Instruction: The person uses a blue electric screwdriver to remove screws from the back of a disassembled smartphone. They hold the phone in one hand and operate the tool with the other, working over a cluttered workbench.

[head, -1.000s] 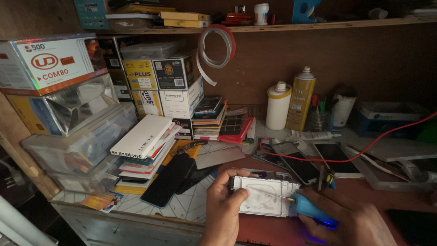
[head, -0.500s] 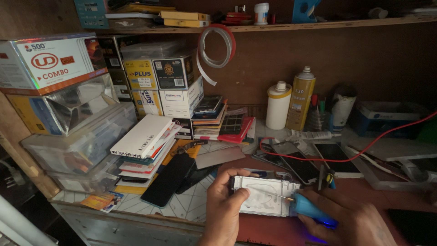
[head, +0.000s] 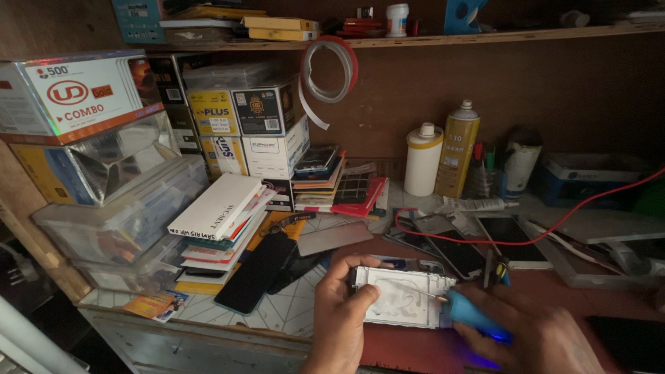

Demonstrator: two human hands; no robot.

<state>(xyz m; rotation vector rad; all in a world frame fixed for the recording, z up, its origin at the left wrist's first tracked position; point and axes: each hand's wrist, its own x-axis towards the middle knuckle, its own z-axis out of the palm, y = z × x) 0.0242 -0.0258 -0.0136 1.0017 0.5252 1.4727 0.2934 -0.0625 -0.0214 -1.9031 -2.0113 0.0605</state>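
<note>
Unmoved: smudged white phone frame [head: 403,299]

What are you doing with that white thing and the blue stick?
A person is working at a cluttered bench. The left hand holds a white phone frame by its left end, just above the red mat. The right hand grips a blue-handled tool whose thin metal tip rests on the frame's face. Other phones, a red wire, a spray can and a white bottle sit behind, with stacked boxes to the left.
</note>
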